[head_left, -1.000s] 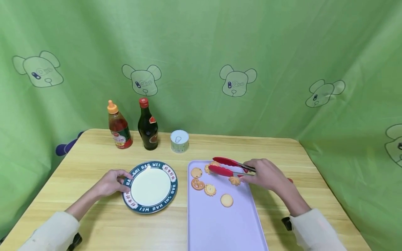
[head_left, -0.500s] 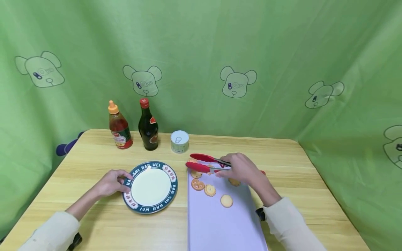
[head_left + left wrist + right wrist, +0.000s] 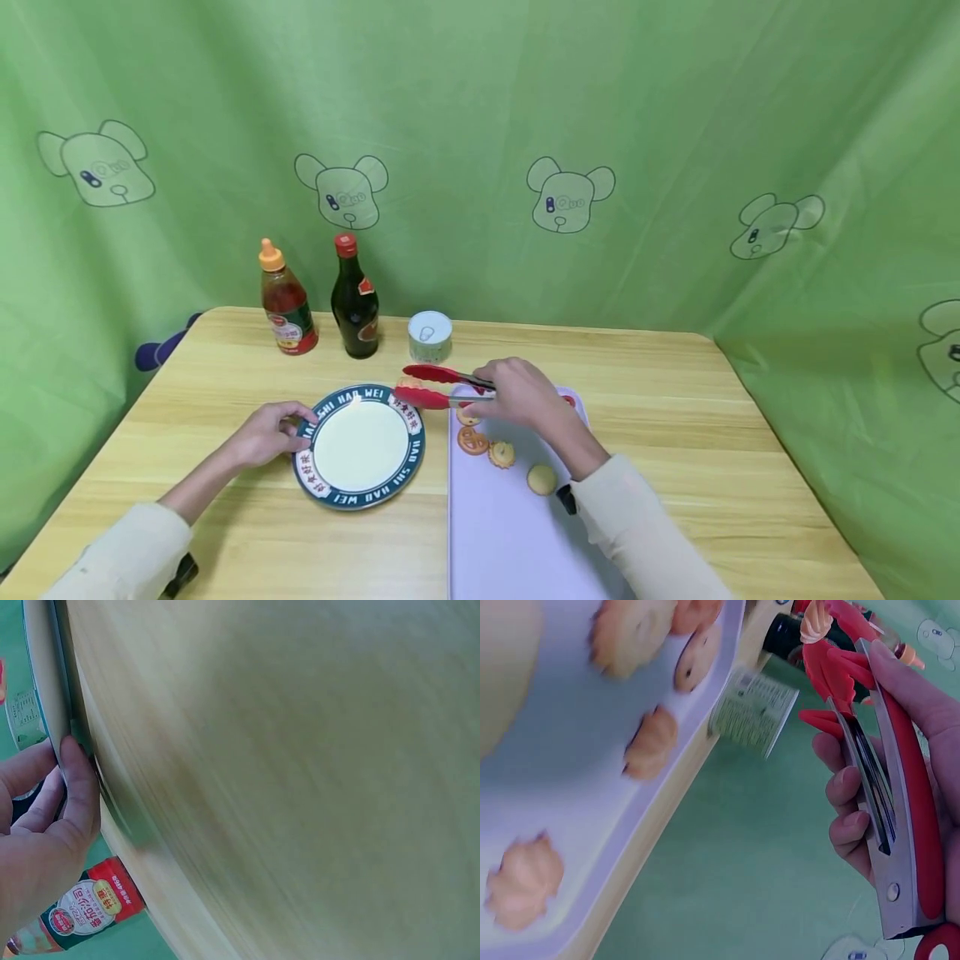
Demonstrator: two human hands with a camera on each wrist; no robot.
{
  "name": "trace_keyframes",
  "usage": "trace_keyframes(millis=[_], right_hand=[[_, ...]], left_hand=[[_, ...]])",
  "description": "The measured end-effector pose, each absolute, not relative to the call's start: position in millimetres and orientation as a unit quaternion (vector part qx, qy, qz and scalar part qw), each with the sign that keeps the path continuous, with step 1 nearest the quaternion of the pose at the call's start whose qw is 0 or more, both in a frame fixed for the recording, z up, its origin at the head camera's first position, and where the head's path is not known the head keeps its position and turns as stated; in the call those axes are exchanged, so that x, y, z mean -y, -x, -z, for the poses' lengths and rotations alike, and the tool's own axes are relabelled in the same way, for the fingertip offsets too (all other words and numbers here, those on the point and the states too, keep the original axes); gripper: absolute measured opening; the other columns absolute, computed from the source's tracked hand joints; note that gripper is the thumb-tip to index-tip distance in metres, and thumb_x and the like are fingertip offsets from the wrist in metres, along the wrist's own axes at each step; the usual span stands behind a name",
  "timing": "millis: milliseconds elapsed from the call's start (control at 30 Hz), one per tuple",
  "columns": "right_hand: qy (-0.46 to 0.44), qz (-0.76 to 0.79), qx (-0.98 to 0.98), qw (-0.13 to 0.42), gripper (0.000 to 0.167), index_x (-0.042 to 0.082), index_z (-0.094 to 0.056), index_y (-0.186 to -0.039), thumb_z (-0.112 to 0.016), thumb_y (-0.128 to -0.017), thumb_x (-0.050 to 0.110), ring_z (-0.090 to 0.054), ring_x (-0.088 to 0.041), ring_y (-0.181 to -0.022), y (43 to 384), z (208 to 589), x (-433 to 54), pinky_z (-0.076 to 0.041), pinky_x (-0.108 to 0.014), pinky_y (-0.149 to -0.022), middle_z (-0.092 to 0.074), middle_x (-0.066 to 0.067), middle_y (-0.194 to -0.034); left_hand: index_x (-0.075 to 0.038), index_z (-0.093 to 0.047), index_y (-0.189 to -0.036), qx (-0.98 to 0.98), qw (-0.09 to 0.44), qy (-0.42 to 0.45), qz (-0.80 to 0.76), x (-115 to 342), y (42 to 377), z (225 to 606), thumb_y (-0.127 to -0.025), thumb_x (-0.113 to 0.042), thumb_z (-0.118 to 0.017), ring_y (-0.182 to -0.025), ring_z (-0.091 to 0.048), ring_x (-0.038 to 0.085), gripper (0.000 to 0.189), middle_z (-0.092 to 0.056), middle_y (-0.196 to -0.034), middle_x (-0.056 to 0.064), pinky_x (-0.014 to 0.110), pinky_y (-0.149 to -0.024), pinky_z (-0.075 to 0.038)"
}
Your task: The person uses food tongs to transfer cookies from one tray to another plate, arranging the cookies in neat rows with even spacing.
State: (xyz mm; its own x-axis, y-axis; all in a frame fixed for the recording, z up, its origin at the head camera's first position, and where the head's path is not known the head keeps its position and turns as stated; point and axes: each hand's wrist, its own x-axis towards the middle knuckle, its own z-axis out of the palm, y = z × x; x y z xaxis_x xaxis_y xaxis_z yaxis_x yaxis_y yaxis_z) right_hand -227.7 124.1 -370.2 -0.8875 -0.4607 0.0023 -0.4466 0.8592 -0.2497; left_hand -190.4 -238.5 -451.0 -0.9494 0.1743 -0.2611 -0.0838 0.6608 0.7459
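My left hand (image 3: pixel 272 433) pinches the left rim of a round plate (image 3: pixel 360 500) with a dark green lettered border and white middle. In the left wrist view, thumb and fingers (image 3: pixel 79 776) grip that rim from both faces. Red-tipped tongs (image 3: pixel 423 398) are in my right hand (image 3: pixel 517 392), reaching over the plate's upper right rim. A swirled cookie (image 3: pixel 815 621) is clamped between the tong tips. Beneath the right arm, a lilac tray (image 3: pixel 517 542) carries several cookies, among them a pretzel-shaped one (image 3: pixel 472 441), a fluted one (image 3: pixel 502 454) and a plain round one (image 3: pixel 542 480).
Along the table's back stand a sauce bottle (image 3: pixel 288 321) with an orange cap, a dark red-capped bottle (image 3: pixel 356 308) and a small can (image 3: pixel 430 337). The can is just behind the tongs. A green curtain (image 3: pixel 480 100) hangs behind the wooden table (image 3: pixel 720 467).
My right hand has carried the tongs and the swirled cookie leftward from the tray's upper part to the plate's upper right rim. My left hand and the plate have stayed in place.
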Motion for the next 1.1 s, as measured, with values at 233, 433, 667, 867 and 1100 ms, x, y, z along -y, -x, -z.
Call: trace_keyframes(millis=[233, 433, 667, 867, 1100], right_hand=[[0.239, 0.115, -0.963, 0.042, 0.056, 0.009, -0.069, -0.113, -0.078, -0.072, 0.047, -0.054, -0.013, -0.072, 228, 376, -95, -0.047, -0.027, -0.068, -0.071, -0.004, -0.096], [0.263, 0.098, -0.959, 0.039, 0.052, 0.010, -0.069, -0.111, -0.076, -0.074, 0.047, -0.052, -0.012, -0.070, 222, 382, -75, -0.045, -0.026, -0.065, -0.069, -0.002, -0.091], [0.283, 0.078, -0.955, 0.042, 0.053, 0.011, -0.070, -0.111, -0.075, -0.074, 0.050, -0.052, -0.011, -0.072, 218, 391, -57, -0.045, -0.025, -0.066, -0.070, 0.000, -0.091], [0.287, 0.077, -0.954, 0.041, 0.051, 0.012, -0.070, -0.109, -0.075, -0.074, 0.049, -0.052, -0.010, -0.071, 216, 396, -47, -0.045, -0.023, -0.067, -0.070, 0.001, -0.092], [0.282, 0.062, -0.957, 0.041, 0.051, 0.013, -0.071, -0.108, -0.076, -0.073, 0.050, -0.050, -0.010, -0.068, 215, 399, -41, -0.039, -0.021, -0.061, -0.065, 0.004, -0.083]], left_hand=[[-0.001, -0.060, -0.113, -0.899, 0.158, -0.023, -0.407, 239, 191, 452, -0.081, -0.002, -0.067, -0.075, -0.051, 0.019, 0.033, -0.056, -0.086, 0.008, 0.027, -0.060, -0.047], [-0.001, -0.060, -0.114, -0.898, 0.159, -0.020, -0.409, 239, 191, 452, -0.081, -0.002, -0.066, -0.076, -0.051, 0.019, 0.033, -0.056, -0.089, 0.009, 0.028, -0.061, -0.047], [0.000, -0.060, -0.114, -0.897, 0.160, -0.016, -0.412, 239, 190, 450, -0.081, -0.001, -0.066, -0.076, -0.051, 0.019, 0.033, -0.056, -0.090, 0.009, 0.028, -0.060, -0.047], [0.000, -0.059, -0.115, -0.894, 0.167, -0.013, -0.415, 238, 191, 450, -0.082, 0.000, -0.065, -0.075, -0.051, 0.019, 0.034, -0.057, -0.090, 0.010, 0.028, -0.060, -0.047], [0.001, -0.059, -0.115, -0.894, 0.168, -0.012, -0.414, 238, 192, 450, -0.081, 0.000, -0.065, -0.074, -0.052, 0.019, 0.034, -0.057, -0.090, 0.010, 0.027, -0.060, -0.047]])
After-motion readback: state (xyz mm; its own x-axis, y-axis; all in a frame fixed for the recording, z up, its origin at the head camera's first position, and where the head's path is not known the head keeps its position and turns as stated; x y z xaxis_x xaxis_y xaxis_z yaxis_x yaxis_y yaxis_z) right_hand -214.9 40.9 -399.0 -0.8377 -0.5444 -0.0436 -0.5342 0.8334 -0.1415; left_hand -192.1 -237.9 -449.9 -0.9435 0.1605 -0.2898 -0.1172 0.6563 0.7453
